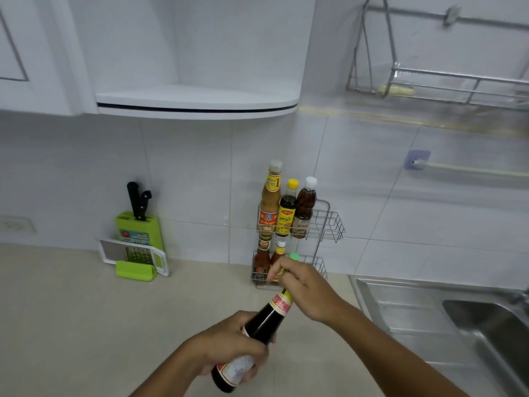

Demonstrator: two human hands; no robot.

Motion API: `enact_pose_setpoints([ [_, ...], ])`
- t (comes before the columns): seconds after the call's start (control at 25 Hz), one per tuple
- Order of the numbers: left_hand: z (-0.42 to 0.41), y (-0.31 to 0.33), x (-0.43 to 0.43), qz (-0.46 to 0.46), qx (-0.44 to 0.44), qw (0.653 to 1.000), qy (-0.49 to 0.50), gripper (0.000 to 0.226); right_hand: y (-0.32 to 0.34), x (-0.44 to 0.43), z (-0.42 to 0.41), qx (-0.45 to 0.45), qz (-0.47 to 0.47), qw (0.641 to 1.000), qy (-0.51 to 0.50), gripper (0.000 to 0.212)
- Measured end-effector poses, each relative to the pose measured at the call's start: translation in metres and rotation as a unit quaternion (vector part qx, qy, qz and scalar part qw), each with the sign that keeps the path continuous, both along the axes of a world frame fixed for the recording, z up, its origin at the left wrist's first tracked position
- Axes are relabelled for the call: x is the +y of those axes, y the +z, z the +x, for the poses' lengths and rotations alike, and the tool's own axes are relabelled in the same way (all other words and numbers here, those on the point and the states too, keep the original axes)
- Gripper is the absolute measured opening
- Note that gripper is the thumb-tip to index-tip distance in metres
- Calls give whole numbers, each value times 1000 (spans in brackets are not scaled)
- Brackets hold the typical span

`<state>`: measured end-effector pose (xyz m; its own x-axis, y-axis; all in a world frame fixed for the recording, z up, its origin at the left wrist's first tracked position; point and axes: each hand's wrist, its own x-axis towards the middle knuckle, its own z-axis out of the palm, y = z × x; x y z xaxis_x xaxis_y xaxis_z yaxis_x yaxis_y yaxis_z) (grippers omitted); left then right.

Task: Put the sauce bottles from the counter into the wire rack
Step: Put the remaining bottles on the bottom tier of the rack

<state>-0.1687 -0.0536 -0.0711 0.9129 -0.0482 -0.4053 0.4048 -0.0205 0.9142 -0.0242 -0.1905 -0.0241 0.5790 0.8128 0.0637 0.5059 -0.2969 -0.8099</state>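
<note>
A dark sauce bottle (264,322) with a red-and-white label and a green cap is held tilted over the counter, neck pointing at the rack. My left hand (229,343) grips its body near the base. My right hand (303,287) is closed around its neck just below the cap. The two-tier wire rack (329,224) stands against the tiled wall. Its upper tier holds three bottles: an orange-brown one (270,196), a dark yellow-capped one (287,209) and a brown white-capped one (305,207). The lower tier holds a red sauce bottle (262,260) and a small bottle (279,252), partly hidden by my right hand.
A green knife block (138,227) with black-handled knives stands at the left, with a grater (137,255) in front of it. A steel sink (458,319) lies to the right. A white corner shelf (197,101) and a hanging dish rack (446,78) are overhead. The counter (86,325) is beige.
</note>
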Motion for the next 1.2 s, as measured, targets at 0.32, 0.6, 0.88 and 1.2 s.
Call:
enact_pose_setpoints([
  [0.32,12,-21,-25,549,-51,832,58,35,-47,8,5,32,-118,969,-214,38],
  [0.6,40,-23,-38,504,-61,842,185,48,-51,1,2,422,39,879,-218,35],
  [0.88,85,-47,-27,279,-169,933,149,84,-43,-26,42,274,55,935,-219,25],
  [1.2,136,-102,45,269,-24,945,183,60,-97,-29,146,70,90,913,-391,26],
])
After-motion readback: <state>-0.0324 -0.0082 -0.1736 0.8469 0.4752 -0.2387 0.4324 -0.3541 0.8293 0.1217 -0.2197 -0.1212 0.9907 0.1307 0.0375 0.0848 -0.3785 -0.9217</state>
